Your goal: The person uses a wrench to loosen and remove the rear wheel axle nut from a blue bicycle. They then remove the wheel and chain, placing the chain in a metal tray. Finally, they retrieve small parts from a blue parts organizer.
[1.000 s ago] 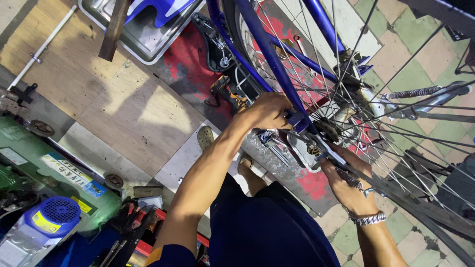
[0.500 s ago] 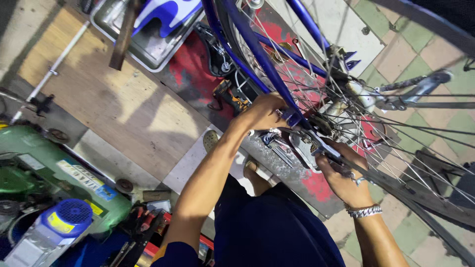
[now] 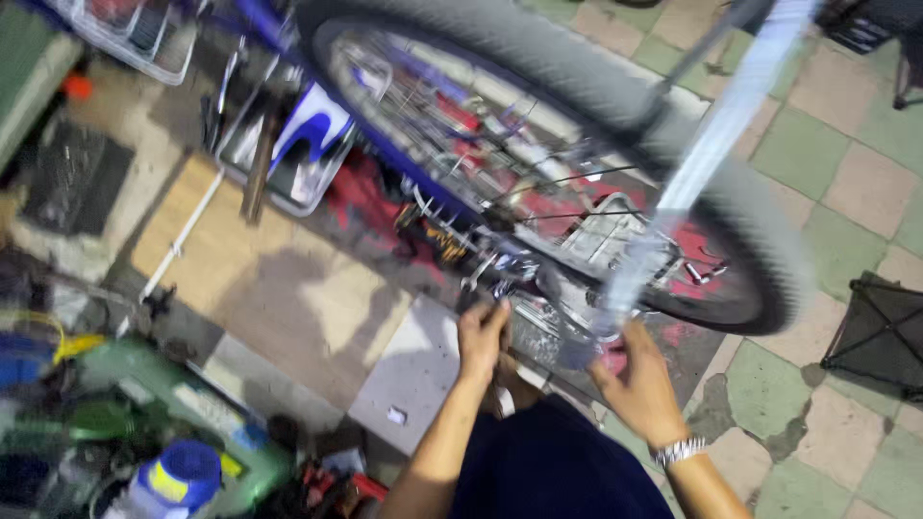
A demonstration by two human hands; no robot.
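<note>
A bicycle wheel (image 3: 760,240) with a grey tyre and thin spokes fills the upper middle, blurred by motion. A pale blue frame tube (image 3: 711,144) slants down across it. My left hand (image 3: 481,338) reaches up, its fingertips at the chain and small metal parts below the wheel's hub (image 3: 500,279). My right hand (image 3: 642,384), with a metal watch (image 3: 679,450) on the wrist, is at the lower end of the pale tube. Blur hides whether either hand grips anything. Dark blue clothing (image 3: 558,471) covers my lap at the bottom.
A metal tray (image 3: 288,192) holding a blue and white part lies at the upper left, beside a wooden board (image 3: 250,279). A green machine (image 3: 154,404) and a blue-capped container (image 3: 178,476) sit at the lower left. A black folding stool (image 3: 880,332) stands right on the tiled floor.
The view has swung and pulled back, so the whole wheel now shows and is blurred. Both hands sit lower, below the hub instead of on it.
</note>
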